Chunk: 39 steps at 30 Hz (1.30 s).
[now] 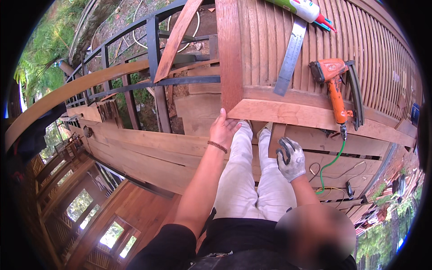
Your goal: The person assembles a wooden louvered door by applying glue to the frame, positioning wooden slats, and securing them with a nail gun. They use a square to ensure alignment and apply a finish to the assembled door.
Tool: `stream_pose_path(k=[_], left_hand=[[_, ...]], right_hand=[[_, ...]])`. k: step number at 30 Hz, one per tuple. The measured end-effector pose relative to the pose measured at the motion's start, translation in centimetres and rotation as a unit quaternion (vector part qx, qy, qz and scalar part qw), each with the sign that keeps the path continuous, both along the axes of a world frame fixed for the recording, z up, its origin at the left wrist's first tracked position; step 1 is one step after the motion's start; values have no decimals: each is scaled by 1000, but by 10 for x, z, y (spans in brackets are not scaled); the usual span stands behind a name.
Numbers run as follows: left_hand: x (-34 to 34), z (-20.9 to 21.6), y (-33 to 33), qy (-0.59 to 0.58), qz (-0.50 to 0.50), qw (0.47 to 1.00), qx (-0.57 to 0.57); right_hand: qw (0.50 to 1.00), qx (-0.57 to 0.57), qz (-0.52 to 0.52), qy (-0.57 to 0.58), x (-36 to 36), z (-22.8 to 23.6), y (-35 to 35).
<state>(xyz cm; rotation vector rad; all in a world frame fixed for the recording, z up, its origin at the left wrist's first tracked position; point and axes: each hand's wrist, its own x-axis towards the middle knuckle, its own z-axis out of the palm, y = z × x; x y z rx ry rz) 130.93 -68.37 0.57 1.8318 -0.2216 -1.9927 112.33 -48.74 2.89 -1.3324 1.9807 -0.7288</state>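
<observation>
My bare left hand (223, 129), with a brown beaded bracelet on the wrist, is open. Its fingertips are at the corner where a reddish upright board (231, 49) meets a mitred wooden rail (288, 112). My right hand (291, 159) wears a grey and white glove. Its fingers are loosely curled and apart, beside a short wooden piece (275, 139) below the rail; no grip on that piece is visible. An orange nail gun (334, 83) lies over the rail and slats, joined to a green air hose (335, 159). A metal ruler (290, 58) rests left of it.
A glue bottle (303, 10) with a red nozzle lies on the slatted panel (265, 49) at the top. Dark metal railing (153, 49) and a long curved wooden strip (85, 87) stand left. Gaps show between floor planks (153, 146). Cables (346, 173) lie right.
</observation>
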Motion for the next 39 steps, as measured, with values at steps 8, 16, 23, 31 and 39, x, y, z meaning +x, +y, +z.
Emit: stream_pose_path(k=[8, 16, 23, 31, 39], left_hand=[[-2, -11, 6, -33, 25, 999, -6], [-7, -8, 7, -23, 26, 999, -7], [0, -19, 13, 57, 53, 997, -18], [-7, -11, 69, 41, -81, 995, -39], [16, -23, 175, -4, -224, 975, 1]], right_hand=[[1000, -10, 3, -17, 10, -5, -2], [1000, -1, 6, 6, 2, -5, -5], [989, -143, -5, 27, -41, 25, -92], [877, -15, 12, 479, -181, 23, -312], [920, 108, -13, 376, -200, 21, -363]])
